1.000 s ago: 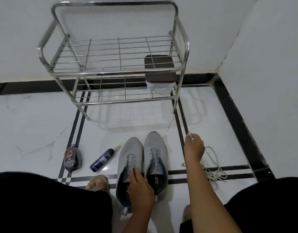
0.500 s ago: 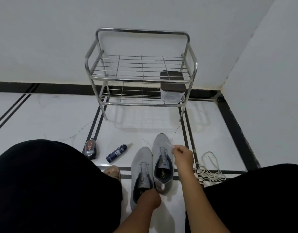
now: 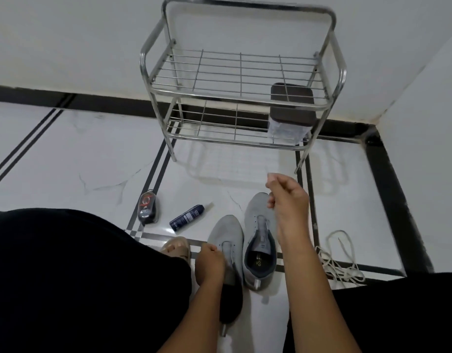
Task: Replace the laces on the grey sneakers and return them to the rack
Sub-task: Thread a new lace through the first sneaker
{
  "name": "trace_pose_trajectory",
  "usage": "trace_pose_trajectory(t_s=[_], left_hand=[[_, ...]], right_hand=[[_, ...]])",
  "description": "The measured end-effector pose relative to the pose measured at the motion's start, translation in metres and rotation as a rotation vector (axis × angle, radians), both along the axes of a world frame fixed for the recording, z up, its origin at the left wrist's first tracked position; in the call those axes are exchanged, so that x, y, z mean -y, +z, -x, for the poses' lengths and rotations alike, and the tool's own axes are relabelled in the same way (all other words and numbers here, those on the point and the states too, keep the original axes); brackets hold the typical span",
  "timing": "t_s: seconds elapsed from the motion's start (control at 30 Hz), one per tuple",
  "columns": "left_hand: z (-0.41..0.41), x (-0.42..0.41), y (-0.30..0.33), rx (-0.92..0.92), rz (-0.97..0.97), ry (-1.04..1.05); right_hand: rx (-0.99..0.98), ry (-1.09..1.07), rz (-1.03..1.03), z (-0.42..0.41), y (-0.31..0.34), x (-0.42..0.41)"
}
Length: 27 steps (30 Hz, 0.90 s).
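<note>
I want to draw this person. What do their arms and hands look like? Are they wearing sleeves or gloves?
Both arms are bare as far as the picture shows, with no sleeves in sight. The left hand and right hand have no gloves, and I see no rings, watch or bracelets. Black clothing covers the legs.

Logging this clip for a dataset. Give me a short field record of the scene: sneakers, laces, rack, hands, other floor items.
sneakers: two grey sneakers side by side on the floor, unlaced
laces: white laces loose on the floor, right of the sneakers
rack: metal rack, a lidded container on its lower shelf
left hand: grips the left sneaker
right hand: raised, fingers pinched; what it holds is unclear
other: spray can, shoe polish
</note>
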State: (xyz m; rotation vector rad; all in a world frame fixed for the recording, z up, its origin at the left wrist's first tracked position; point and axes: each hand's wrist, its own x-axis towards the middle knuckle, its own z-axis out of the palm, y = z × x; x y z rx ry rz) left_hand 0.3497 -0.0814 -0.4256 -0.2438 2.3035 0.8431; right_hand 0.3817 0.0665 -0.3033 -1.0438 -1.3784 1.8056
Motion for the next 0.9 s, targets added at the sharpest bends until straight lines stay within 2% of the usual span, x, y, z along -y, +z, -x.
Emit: trace_pose_trajectory(t_s=[0.07,0.13,0.23,0.43,0.57,0.73,0.83,0.9], left_hand=[[0.001,-0.004,-0.009,-0.024,0.052,-0.082],[0.002,-0.008,-0.021,-0.067,0.1,-0.146],[0.006,-0.011,-0.035,-0.125,0.149,-0.207],[0.009,-0.013,-0.046,-0.205,0.269,-0.34],[0.006,-0.012,-0.05,-0.206,0.217,-0.241],[0.004,-0.008,-0.048,-0.201,0.155,-0.196],[0.002,-0.002,-0.05,-0.18,0.15,-0.212],[-0.001,0.003,-0.051,-0.163,0.15,-0.207]], right_hand=[[0.22,0.107,-0.073,0.004,-0.034,0.005],[0.446,0.203,-0.052,0.003,-0.083,0.021],[0.623,0.309,0.001,-0.004,-0.143,0.052],[0.743,0.346,-0.215,-0.005,-0.17,0.074],[0.795,0.321,-0.235,0.001,-0.171,0.07],[0.746,0.313,-0.041,0.009,-0.187,0.078],[0.741,0.072,0.128,0.002,-0.191,0.068],[0.748,0.005,0.144,-0.007,-0.192,0.059]])
